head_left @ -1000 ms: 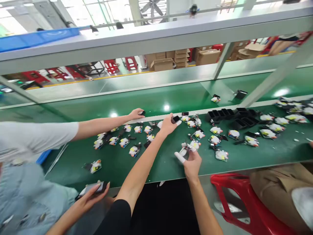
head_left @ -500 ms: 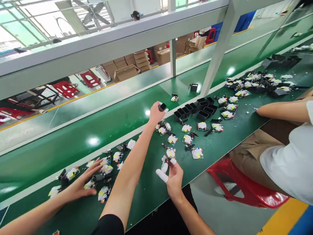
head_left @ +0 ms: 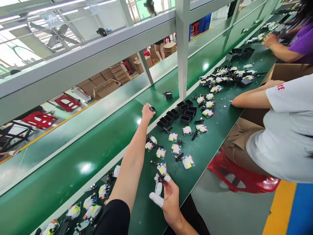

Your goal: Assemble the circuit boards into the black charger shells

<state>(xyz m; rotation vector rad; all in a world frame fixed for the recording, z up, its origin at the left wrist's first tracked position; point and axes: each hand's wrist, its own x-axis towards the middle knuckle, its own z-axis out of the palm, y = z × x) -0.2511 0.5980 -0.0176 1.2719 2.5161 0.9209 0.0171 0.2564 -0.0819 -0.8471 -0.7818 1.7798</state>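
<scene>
My left hand point(head_left: 147, 113), on the black-sleeved arm, reaches out over the green belt. Its fingers close on a small dark piece point(head_left: 152, 109) that looks like a black plastic case; the fingers partly hide it. Nearer to me, my right hand point(head_left: 170, 196) wears white finger cots and pinches a small circuit board point(head_left: 158, 187) with white stuff and a black part on it. Just beyond that hand a similar circuit board point(head_left: 161, 167) lies on the green table point(head_left: 146, 202). Several more boards with white padding and yellow labels lie around.
Open black cases point(head_left: 168, 119) stand grouped along the belt's edge. One black case point(head_left: 168, 95) sits on the belt by a grey post point(head_left: 183, 49). At right a co-worker in a white shirt point(head_left: 288, 130) sits on a red stool point(head_left: 244, 179). Boards are heaped farther off point(head_left: 227, 75).
The view has swung right. My left hand has moved forward to where a board lay on the belt. My right hand keeps its board. Another person's hand at left has left the view.
</scene>
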